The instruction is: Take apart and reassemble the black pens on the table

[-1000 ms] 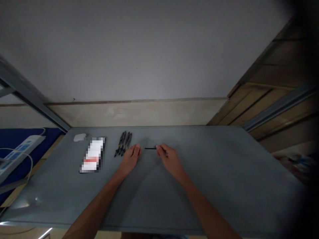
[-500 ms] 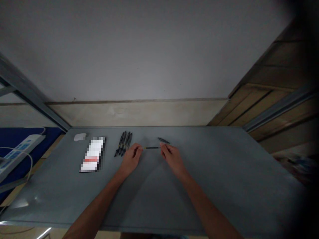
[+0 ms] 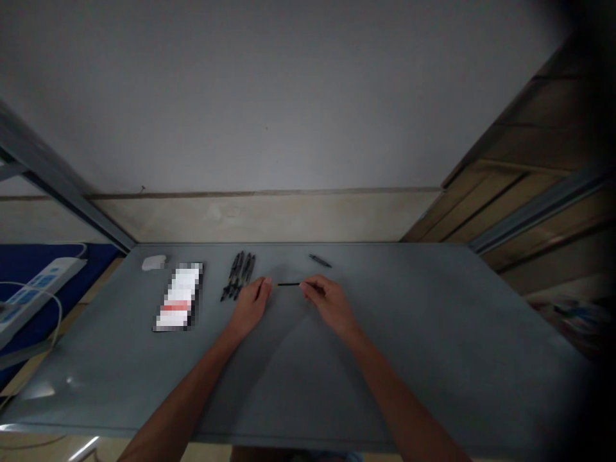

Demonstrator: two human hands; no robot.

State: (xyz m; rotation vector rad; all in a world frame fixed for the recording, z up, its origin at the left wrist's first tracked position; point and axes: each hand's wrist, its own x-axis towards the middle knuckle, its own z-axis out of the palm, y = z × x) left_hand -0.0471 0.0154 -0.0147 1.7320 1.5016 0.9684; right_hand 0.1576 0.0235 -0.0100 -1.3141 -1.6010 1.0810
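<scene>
A thin black pen refill [image 3: 289, 284] lies level between my two hands, just above or on the grey table. My right hand [image 3: 330, 301] pinches its right end between thumb and fingers. At the paler left end, the closed fingertips of my left hand [image 3: 253, 303] meet the refill; their exact grip is too small to make out. Beyond my right hand lies a single dark pen [image 3: 320, 260]. A bunch of several black pens [image 3: 239, 273] rests side by side just beyond and left of my left hand.
A phone [image 3: 179, 298] with a blurred screen lies on the table [image 3: 433, 359] to the left. Behind it sits a small white object [image 3: 154, 262]. A power strip [image 3: 41, 292] with cables lies on blue cloth beyond the left edge. A wall [image 3: 269, 218] borders the back.
My right hand has slid left along the refill, leaving less of it showing. My left hand has shifted slightly left. The single pen now lies a little farther back and right.
</scene>
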